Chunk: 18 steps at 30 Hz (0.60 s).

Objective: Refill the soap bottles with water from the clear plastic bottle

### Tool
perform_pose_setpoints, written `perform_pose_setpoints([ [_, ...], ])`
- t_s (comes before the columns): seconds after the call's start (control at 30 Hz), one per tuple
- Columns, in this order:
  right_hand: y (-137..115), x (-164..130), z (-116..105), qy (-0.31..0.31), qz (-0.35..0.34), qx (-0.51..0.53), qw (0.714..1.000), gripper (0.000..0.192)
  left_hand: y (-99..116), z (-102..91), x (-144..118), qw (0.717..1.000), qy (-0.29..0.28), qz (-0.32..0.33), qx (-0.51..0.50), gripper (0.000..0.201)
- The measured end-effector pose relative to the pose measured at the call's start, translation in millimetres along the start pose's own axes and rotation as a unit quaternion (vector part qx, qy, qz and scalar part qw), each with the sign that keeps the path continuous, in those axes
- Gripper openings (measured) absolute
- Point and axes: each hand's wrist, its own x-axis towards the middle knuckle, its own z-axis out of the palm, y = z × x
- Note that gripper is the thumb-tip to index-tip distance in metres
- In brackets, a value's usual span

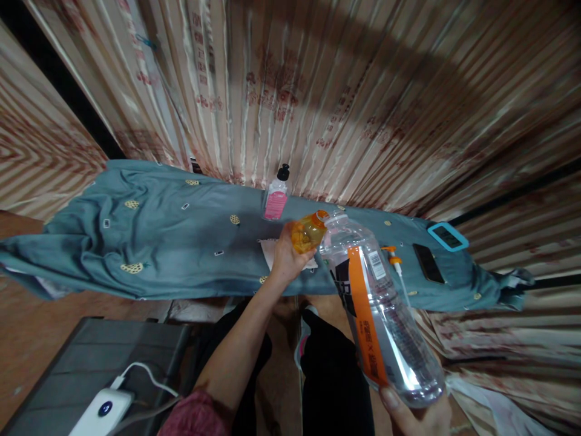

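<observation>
My left hand [285,257] grips a small bottle [308,232] of orange liquid, its open neck tilted to the right. My right hand [420,413] holds the base of a large clear plastic bottle [385,321] with an orange and black label, tipped so its mouth meets the small bottle's neck. Both bottles hang over a surface draped in a teal cloth [172,236]. A white paper [271,251] lies under my left hand.
A pink-labelled pump bottle [276,197] stands at the back by the curtain. An orange spray pump [394,257], a black phone [428,263] and a teal-cased device [447,236] lie on the right. A white power bank [103,410] with cable sits lower left on a grey case.
</observation>
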Motion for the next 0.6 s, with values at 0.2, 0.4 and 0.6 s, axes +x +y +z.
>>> perform_pose_setpoints([
  [0.2, -0.3, -1.6, -0.1, -0.001, 0.006, -0.010, 1.000, 0.099, -5.5, 3.0, -0.3, 1.000, 0.007, -0.001, -0.015, 0.073],
  [0.4, -0.2, -1.3, -0.7, -0.005, -0.003, -0.013, 1.000, 0.097, -9.9, 7.1, -0.9, 0.999, 0.011, -0.009, -0.047, 0.079],
  [0.6, -1.3, -0.8, -1.3, -0.006, -0.003, -0.016, 1.000, 0.094, -3.5, 2.6, -0.3, 0.998, 0.014, -0.005, -0.056, 0.077],
])
